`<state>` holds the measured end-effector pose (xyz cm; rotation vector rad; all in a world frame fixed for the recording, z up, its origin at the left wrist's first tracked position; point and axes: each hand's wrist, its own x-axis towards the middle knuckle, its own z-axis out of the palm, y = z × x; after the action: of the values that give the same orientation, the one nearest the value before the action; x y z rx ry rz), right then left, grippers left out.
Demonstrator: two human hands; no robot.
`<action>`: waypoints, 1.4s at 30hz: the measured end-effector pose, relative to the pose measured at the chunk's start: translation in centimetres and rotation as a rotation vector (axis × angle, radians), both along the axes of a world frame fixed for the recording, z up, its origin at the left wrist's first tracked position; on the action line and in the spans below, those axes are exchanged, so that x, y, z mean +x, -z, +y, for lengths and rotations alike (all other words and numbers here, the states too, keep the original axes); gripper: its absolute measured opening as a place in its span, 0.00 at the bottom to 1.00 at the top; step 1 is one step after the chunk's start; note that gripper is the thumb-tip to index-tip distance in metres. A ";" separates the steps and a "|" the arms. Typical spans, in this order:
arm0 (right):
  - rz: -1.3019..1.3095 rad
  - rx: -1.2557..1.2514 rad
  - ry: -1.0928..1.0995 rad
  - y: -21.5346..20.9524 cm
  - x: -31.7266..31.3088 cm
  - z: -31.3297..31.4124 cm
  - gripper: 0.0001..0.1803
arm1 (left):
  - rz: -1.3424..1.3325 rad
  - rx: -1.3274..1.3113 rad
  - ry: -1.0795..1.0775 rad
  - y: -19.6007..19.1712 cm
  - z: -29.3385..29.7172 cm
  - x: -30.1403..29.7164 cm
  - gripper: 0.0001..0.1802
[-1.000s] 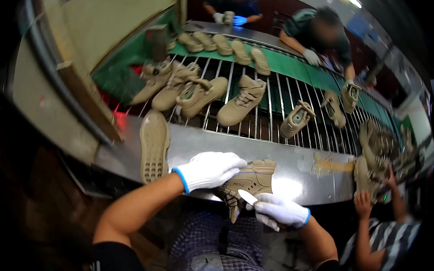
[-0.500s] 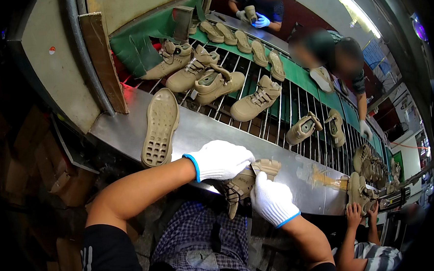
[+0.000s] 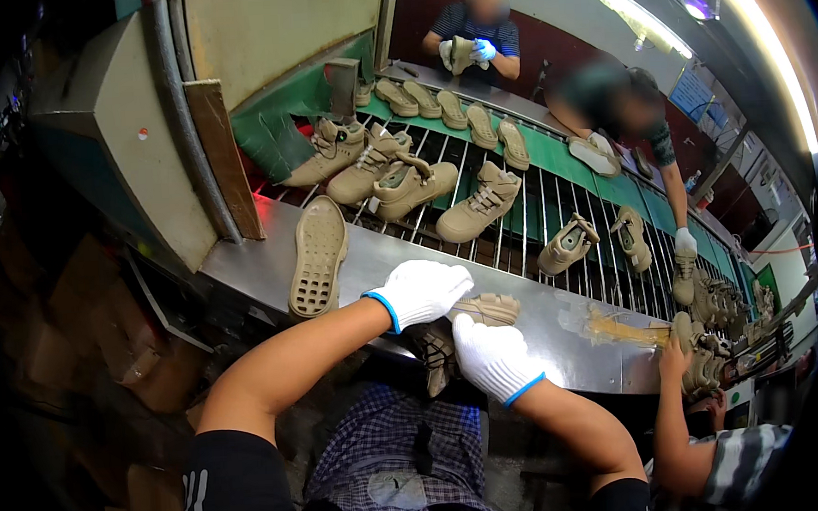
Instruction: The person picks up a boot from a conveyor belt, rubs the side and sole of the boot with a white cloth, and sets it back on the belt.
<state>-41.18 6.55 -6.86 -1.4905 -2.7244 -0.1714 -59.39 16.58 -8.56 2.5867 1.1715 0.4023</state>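
Note:
Both my hands, in white knit gloves with blue cuffs, are closed on a tan lace-up shoe (image 3: 488, 308) at the near edge of the metal ledge. My left hand (image 3: 427, 290) is over its upper side, fingers bent together. On its near right side, my right hand (image 3: 499, 358) is closed with the fingertips tucked in. The shoe's pale sole edge shows between the hands, and its dark laces (image 3: 436, 351) hang lower. My gloves hide the rest of it. A loose tan sole (image 3: 319, 260) with a grid of hollows lies on the ledge left of my left hand.
Beyond the metal ledge (image 3: 562, 345) runs a rod conveyor with several tan shoes (image 3: 480, 203). Loose soles (image 3: 479, 125) line the green strip behind. Co-workers handle shoes at the far side and right. A machine housing (image 3: 153, 130) stands at the left.
My hands have turned the shoe, so less of its side shows between them. My view has shifted. At the right, a co-worker's gloved hand now touches a shoe on the conveyor.

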 end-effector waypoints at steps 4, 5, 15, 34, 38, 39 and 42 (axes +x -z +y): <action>0.317 -0.083 0.030 -0.9 3.4 0.1 0.11 | -0.456 0.006 -0.247 -0.3 -1.4 -2.8 0.17; 0.352 -0.037 0.191 0.6 6.3 0.7 0.14 | -0.596 0.061 -0.258 -0.2 -2.3 -3.6 0.16; 0.469 0.118 0.453 4.9 15.9 3.4 0.23 | -0.882 0.191 -0.717 8.4 -4.1 -2.9 0.11; 2.370 -1.406 0.403 11.4 2.3 -10.0 0.44 | -0.596 -0.193 -0.420 7.3 2.2 -0.8 0.29; 2.336 -1.137 0.312 7.7 8.3 -8.7 0.40 | -0.680 0.088 -0.431 9.4 -2.6 -3.2 0.14; 2.386 -0.995 0.431 6.5 10.4 -7.8 0.39 | -0.637 0.174 -0.412 9.6 -3.2 -3.7 0.12; 2.469 -0.595 0.305 3.4 19.1 -3.0 0.35 | -0.660 0.103 -0.391 8.6 -4.0 -3.6 0.09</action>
<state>-22.07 3.52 -10.22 -0.6511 -0.4343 1.3814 -63.01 12.53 -17.18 2.0071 1.3930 1.3031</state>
